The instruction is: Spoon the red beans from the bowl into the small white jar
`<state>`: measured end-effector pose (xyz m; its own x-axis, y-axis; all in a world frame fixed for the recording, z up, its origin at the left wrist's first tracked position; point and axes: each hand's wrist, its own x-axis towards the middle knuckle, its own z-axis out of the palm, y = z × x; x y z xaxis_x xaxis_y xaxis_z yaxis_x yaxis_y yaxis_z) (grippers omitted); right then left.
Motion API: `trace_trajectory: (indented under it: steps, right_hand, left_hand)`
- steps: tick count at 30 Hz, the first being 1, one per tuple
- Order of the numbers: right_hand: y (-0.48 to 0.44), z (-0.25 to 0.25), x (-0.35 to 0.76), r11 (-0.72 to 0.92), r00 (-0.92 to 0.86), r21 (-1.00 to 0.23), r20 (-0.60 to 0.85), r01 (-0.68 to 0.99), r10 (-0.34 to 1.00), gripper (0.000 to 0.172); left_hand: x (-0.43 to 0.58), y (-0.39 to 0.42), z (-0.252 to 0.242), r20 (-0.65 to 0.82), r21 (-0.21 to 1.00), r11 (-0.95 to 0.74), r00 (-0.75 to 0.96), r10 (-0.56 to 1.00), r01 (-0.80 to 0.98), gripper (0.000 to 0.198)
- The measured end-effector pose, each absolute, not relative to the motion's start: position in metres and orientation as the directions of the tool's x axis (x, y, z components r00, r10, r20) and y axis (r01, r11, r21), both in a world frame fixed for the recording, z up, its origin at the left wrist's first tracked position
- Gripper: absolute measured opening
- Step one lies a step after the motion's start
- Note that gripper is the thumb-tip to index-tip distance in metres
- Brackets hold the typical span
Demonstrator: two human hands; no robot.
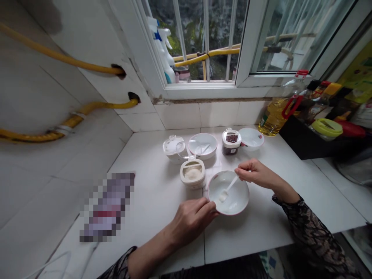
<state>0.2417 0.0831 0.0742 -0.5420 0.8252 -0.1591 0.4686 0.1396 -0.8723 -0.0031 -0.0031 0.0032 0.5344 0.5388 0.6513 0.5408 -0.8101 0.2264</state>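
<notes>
My right hand [255,173] pinches the handle of a small white spoon [228,190], whose bowl carries white powder and dips into a white bowl [232,205] on the counter. My left hand [192,219] rests at that bowl's left rim, its fingers closed against the edge. Just behind the bowl stands an open seasoning jar [192,173] filled with white granules.
Further back sit a closed white jar [173,147], a second bowl with a spoon [202,144], a jar of dark spice [231,141] and another bowl [251,138]. An oil bottle [276,112] and a black rack of sauce bottles [319,131] stand at right. Yellow hoses [66,124] run along the left wall.
</notes>
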Motion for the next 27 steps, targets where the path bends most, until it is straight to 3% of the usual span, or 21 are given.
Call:
trace_trajectory:
  steps: [12, 16, 19, 22, 25, 27]
  right_hand:
    - [0.095, 0.066, 0.239, 0.024, -0.441, -0.95, -0.123, 0.312, 0.889, 0.053]
    - [0.098, 0.071, 0.228, 0.084, -0.354, -0.959, -0.018, 0.27, 0.935, 0.053]
    - [0.097, 0.081, 0.212, 0.236, -0.266, -0.921, 0.154, 0.309, 0.951, 0.051]
    - [0.09, 0.09, 0.194, 0.501, -0.234, -0.743, 0.444, 0.443, 0.865, 0.044]
    - [0.08, 0.092, 0.178, 0.76, -0.364, -0.35, 0.718, 0.547, 0.593, 0.038]
    - [0.074, 0.09, 0.173, 0.834, -0.498, -0.08, 0.769, 0.546, 0.4, 0.033]
  left_hand:
    - [-0.001, -0.003, 0.002, 0.682, 0.196, -0.81, 0.517, 0.517, 0.552, 0.017]
    - [-0.001, -0.002, 0.001, 0.693, 0.194, -0.812, 0.509, 0.511, 0.551, 0.018]
    - [-0.001, -0.002, 0.0, 0.693, 0.195, -0.811, 0.508, 0.512, 0.552, 0.019]
    - [-0.001, -0.002, 0.0, 0.684, 0.19, -0.81, 0.517, 0.515, 0.555, 0.019]
    - [-0.001, -0.002, 0.001, 0.678, 0.186, -0.809, 0.523, 0.516, 0.557, 0.02]
    - [-0.001, -0.002, 0.002, 0.68, 0.181, -0.808, 0.522, 0.515, 0.561, 0.021]
